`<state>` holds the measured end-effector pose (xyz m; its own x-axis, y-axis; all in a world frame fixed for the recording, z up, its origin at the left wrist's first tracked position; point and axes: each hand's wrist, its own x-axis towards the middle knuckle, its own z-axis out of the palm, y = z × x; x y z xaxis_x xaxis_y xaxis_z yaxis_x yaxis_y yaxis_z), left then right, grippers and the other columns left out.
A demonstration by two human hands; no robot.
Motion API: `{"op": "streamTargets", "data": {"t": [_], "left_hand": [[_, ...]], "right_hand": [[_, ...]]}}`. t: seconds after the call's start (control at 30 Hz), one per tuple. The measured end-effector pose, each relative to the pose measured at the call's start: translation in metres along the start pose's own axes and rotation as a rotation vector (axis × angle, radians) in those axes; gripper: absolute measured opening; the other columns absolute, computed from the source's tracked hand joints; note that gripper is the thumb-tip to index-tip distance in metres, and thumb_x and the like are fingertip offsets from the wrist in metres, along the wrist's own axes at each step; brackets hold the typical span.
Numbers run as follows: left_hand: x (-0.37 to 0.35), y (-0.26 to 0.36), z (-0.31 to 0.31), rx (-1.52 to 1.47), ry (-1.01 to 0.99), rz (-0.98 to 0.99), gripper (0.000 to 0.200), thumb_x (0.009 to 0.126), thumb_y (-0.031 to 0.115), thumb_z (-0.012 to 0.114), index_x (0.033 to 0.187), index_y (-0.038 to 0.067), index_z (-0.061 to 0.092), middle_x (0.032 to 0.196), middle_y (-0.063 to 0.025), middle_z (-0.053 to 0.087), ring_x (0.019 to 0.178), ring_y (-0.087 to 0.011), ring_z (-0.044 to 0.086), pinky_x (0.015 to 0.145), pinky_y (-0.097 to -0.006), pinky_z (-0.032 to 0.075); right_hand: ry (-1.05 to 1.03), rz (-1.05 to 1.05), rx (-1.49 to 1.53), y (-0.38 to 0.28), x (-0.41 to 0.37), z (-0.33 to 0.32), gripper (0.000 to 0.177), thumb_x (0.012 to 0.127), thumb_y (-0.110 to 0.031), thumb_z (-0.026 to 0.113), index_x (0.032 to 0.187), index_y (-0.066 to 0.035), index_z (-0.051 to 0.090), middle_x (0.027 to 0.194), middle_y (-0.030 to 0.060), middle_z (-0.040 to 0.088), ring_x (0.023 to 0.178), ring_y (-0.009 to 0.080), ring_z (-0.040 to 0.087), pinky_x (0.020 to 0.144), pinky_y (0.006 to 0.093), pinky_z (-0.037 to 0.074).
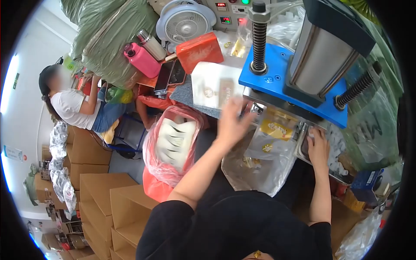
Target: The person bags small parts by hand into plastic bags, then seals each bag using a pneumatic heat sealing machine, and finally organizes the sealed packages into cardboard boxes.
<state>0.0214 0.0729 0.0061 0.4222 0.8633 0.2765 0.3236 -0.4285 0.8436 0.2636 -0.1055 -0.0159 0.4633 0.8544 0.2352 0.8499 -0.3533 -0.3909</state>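
Note:
My left hand (233,123) is held with fingers apart and slightly smeared by motion, next to a stack of white printed bags (208,91). Nothing shows in its grasp. My right hand (318,146) rests with extended fingers at the metal edge on the right of a blue-topped press (271,65). Beneath the press head lies a clear plastic bag with a yellow printed label (276,130), its lower part hanging toward my lap. Under it, a larger clear plastic bag (234,167) hangs open. What the right fingertips touch is partly hidden.
A pink-lined basket (198,125) of stacked white pieces stands to my left. Behind it are phones (164,78), a pink bottle (145,60), a red block (199,52) and a fan (186,26). Cardboard boxes (95,186) fill the lower left. Another person (80,104) sits far left.

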Motion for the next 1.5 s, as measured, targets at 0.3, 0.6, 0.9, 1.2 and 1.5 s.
{"op": "streamTargets", "data": {"t": [0.3,0.6,0.9,1.2,1.5], "left_hand": [[-0.018,-0.087,-0.053,0.486,-0.065,0.366,0.019,0.073,0.003,0.065,0.092,0.007,0.066,0.093,-0.0074,0.063,0.089,-0.0285,0.058,0.083,-0.0394,0.043],[-0.048,0.002,-0.010,0.225,-0.158,0.298,0.012,0.064,0.004,0.069,0.073,0.004,0.062,0.071,-0.0070,0.055,0.074,-0.0289,0.052,0.064,-0.0385,0.044],[-0.078,0.013,-0.003,-0.463,-0.856,-0.515,0.019,0.080,0.016,0.073,0.087,-0.002,0.069,0.071,0.0034,0.062,0.065,-0.0016,0.048,0.056,-0.0214,0.038],[-0.028,-0.007,0.038,-0.817,-0.555,-0.735,0.027,0.081,0.007,0.069,0.102,-0.009,0.062,0.095,-0.0133,0.067,0.080,-0.0167,0.066,0.072,-0.0300,0.054],[-0.011,-0.025,0.051,-0.809,-0.490,-0.670,0.020,0.084,0.011,0.068,0.097,-0.004,0.065,0.081,-0.0048,0.066,0.066,-0.0086,0.058,0.059,-0.0223,0.047]], "right_hand": [[0.250,0.214,0.599,0.020,-0.007,0.008,0.026,0.085,0.000,0.057,0.110,-0.001,0.049,0.091,0.0058,0.058,0.070,0.0123,0.056,0.062,0.0250,0.045],[-0.356,-0.036,0.709,-0.050,-0.017,-0.043,0.011,0.081,-0.004,0.061,0.092,-0.001,0.063,0.083,0.0061,0.062,0.073,0.0178,0.060,0.063,0.0293,0.046],[-0.568,-0.197,0.751,-0.076,-0.001,-0.044,0.020,0.082,-0.012,0.065,0.100,-0.003,0.063,0.082,0.0053,0.061,0.074,0.0170,0.058,0.068,0.0294,0.045],[-0.278,0.147,0.764,-0.025,-0.011,-0.031,0.027,0.084,-0.010,0.063,0.109,-0.002,0.060,0.094,0.0054,0.060,0.071,0.0097,0.054,0.064,0.0245,0.044],[0.018,-0.004,0.088,0.005,-0.007,0.012,0.028,0.078,-0.003,0.061,0.106,-0.006,0.060,0.113,0.0147,0.054,0.093,0.0380,0.058,0.076,0.0412,0.048]]}}
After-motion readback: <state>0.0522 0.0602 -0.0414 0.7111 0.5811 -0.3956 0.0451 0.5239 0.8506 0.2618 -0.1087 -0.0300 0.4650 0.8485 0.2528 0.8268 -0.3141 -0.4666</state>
